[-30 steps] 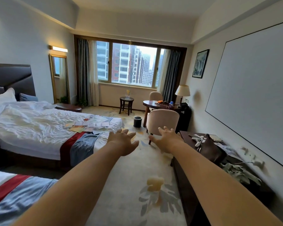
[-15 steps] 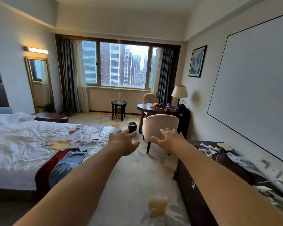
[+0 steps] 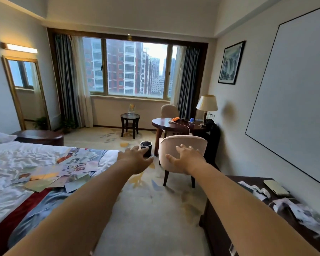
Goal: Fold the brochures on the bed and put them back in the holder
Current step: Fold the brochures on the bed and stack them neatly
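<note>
Nearer the bed (image 3: 9, 159) than before, both arms reach forward, palms down; left hand (image 3: 137, 159) and right hand (image 3: 187, 160) empty, fingers (image 3: 180, 147) spread. Brochures (image 3: 68, 169) lie scattered across the bed's foot.

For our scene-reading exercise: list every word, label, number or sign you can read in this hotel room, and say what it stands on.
No text here can be read.
Brochures on the bed: printed, but too small and blurred.
Papers on the dark dresser: blurred, unreadable.
Framed picture: no legible writing.
</note>
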